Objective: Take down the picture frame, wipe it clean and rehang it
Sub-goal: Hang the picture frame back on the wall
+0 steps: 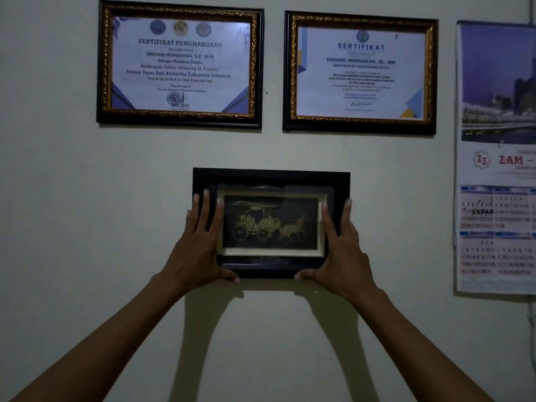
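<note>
Black-framed and shallow like a shadow box, the small rectangular picture frame (271, 178) shows a golden horse-drawn carriage on a dark ground inside a cream inner mat. In the head view it sits flat against the pale grey-green wall (58, 198), low in the middle, below the gap between two larger frames.

The left hand (200, 245) holds the frame's left side: its fingers (205, 210) lie straight and spread up over the left edge and the glass, while the thumb hooks under the bottom edge near the left corner. The right hand (343, 250) mirrors it on the right side, fingers straight up along the right edge and thumb tucked beneath the bottom edge. Both bare forearms reach up from the near lower corners of the view, and their shadows fall on the wall under the frame. Whether the frame hangs on its own or rests on the hands cannot be told.

Above and to the left hangs a black and gilt-trimmed frame with a white certificate (179, 65). Just right of it is a second black and gilt certificate frame (359, 72). At the far right edge a paper wall calendar with a city photograph (496, 158) hangs, partly cut off.
</note>
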`<state>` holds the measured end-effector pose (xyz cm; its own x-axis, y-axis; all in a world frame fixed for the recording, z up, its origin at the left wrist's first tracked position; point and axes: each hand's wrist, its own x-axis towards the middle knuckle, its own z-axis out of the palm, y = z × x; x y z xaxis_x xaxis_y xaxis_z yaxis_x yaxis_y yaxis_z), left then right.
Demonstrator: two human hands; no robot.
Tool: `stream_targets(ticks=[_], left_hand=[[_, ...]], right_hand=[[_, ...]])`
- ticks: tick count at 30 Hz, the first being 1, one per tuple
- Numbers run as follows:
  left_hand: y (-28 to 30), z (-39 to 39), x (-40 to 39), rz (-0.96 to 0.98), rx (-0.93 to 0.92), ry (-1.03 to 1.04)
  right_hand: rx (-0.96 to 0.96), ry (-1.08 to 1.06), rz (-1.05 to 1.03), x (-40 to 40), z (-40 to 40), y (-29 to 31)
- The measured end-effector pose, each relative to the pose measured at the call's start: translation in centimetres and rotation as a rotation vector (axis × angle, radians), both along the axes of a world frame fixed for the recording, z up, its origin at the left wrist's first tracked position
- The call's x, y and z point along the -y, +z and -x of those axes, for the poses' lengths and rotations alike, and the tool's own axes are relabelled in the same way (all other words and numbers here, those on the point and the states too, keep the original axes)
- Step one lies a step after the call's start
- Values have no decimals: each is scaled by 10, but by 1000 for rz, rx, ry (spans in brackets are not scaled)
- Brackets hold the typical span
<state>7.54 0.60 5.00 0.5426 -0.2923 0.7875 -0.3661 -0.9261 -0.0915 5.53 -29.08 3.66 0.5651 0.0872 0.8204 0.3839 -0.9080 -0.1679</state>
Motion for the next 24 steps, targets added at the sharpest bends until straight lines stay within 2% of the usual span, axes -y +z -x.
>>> stream_targets(ticks=[24], left_hand=[[-7,3,-2,90,39,-88]], right_hand=[[20,-17,-6,0,3,-3]])
